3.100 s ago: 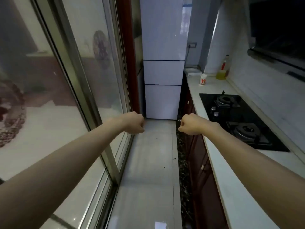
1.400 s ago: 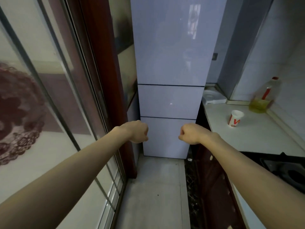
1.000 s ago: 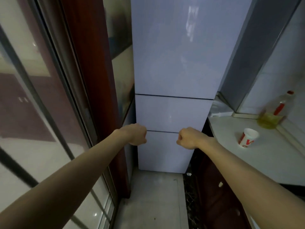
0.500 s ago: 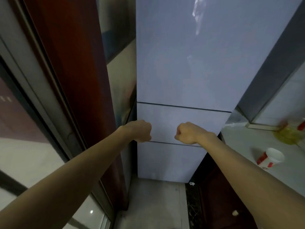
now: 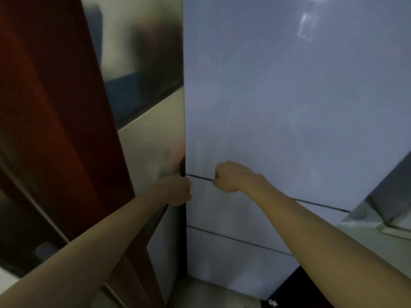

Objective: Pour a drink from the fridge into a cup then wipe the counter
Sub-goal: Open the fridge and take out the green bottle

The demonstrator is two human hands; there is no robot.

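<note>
While we face the tall, glossy white fridge (image 5: 289,107) just beyond our knuckles, its doors closed, our left hand (image 5: 175,190) and right hand (image 5: 231,177) are curled into empty fists, side by side, level with the seam under its top door.

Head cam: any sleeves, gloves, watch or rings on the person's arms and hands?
None visible. The bare left hand and bare right hand are ungloved, with no rings or watch showing. Both forearms are uncovered down to the frame edge, with no sleeve in view.
</note>
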